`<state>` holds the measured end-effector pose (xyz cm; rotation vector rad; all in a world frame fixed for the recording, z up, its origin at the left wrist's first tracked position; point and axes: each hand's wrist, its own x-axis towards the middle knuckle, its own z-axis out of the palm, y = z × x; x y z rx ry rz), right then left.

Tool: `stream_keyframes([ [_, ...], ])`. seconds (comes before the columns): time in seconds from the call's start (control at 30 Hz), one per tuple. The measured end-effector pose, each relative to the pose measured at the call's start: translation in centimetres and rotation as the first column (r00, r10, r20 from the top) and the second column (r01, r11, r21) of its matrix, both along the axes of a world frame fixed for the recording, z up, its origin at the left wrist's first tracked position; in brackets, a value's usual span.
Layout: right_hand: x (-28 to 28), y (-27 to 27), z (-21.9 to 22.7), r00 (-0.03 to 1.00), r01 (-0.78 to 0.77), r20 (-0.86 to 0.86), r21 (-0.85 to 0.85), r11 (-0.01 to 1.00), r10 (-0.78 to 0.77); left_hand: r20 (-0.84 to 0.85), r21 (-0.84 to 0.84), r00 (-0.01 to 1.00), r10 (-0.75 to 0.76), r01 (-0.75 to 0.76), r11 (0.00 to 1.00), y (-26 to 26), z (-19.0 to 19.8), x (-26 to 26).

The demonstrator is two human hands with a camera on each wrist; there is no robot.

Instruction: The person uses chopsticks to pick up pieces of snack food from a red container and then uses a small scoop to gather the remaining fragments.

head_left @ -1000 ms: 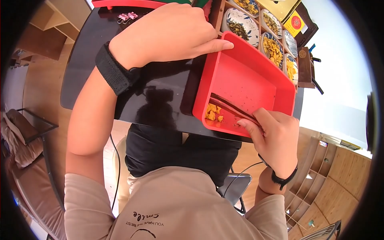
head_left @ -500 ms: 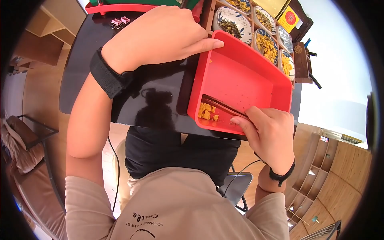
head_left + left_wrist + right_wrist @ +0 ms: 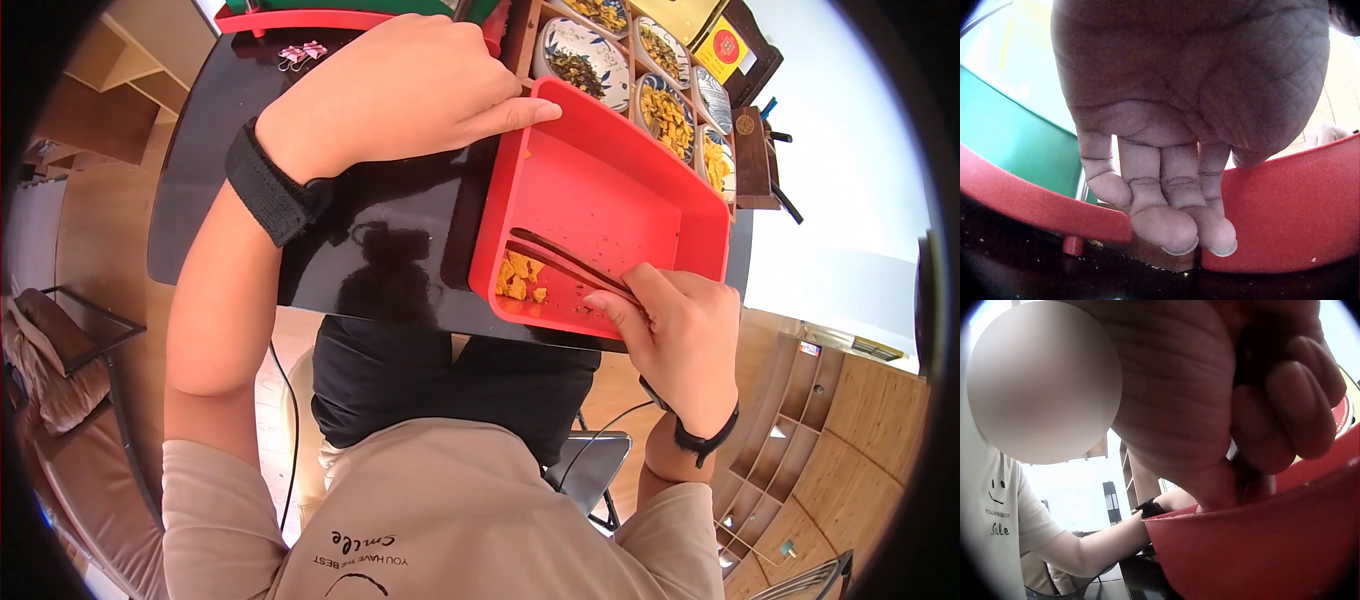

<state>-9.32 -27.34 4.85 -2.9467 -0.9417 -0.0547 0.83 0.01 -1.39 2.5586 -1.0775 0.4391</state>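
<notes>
A deep red plastic tray (image 3: 610, 200) sits tilted at the table's front edge. My left hand (image 3: 410, 90) holds its far left corner, thumb over the rim and the other fingers hanging down outside the wall in the left wrist view. In my right hand (image 3: 688, 335) are slim dark brown tongs (image 3: 570, 262), pinched between thumb and forefinger, their two arms slightly apart. The tips are over a small heap of yellow crumbly pieces (image 3: 515, 277) in the tray's near left corner. Dark crumbs are scattered across the tray floor.
Behind the tray, a wooden divided box (image 3: 640, 118) holds several patterned bowls of dried yellow and dark bits. Pink binder clips (image 3: 302, 52) lie on the glossy black table (image 3: 240, 190). A red-rimmed green container (image 3: 320, 18) stands at the back, a brown pen holder (image 3: 755, 160) at right.
The tongs' arms came close together over the yellow pieces half a second ago and are now spread apart again. The left hand keeps its hold on the tray corner.
</notes>
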Motion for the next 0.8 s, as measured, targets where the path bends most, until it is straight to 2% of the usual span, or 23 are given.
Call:
stream_keyframes([
  [0.27, 0.15, 0.02, -0.33, 1.0, -0.011, 0.024, -0.05, 0.999, 0.013, -0.011, 0.006, 1.0, 0.003, -0.003, 1.0, 0.0, -0.13, 0.06],
  [0.8, 0.45, 0.13, -0.34, 0.999, -0.018, 0.033, -0.047, 0.999, 0.02, 0.031, 0.036, 0.999, 0.011, -0.012, 0.999, 0.1, -0.32, 0.16],
])
